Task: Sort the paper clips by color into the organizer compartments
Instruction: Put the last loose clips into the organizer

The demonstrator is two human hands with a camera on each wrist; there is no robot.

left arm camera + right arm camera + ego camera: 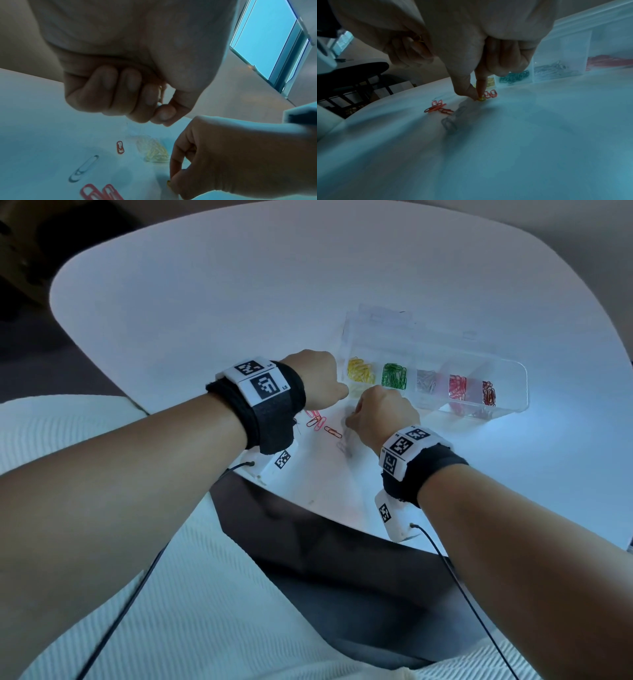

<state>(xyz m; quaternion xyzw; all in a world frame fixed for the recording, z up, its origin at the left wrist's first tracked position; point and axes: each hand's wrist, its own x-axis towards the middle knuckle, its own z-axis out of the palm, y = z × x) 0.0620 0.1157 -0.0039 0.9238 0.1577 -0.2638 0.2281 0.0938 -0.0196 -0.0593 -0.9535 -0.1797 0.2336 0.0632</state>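
Note:
A clear organizer [507, 385] lies on the white table, its compartments holding yellow [359, 371], green [394, 376], silver [426, 381] and red clips [457, 392]. Just in front of its yellow end, my left hand [159, 108] hovers with curled fingers that hold yellow clips [161, 92]. Beside it, my right hand [478, 96] pinches a yellow clip [481, 99] that lies on the table, thumb and forefinger pointing down. Loose pink and red clips [317, 421] and a silver clip [344, 448] lie between my wrists.
The organizer's open lid [380, 320] stands behind the compartments. The table's near edge [308, 508] curves just under my wrists, with my lap below. A dark chair [359, 75] stands beyond the table's far left side.

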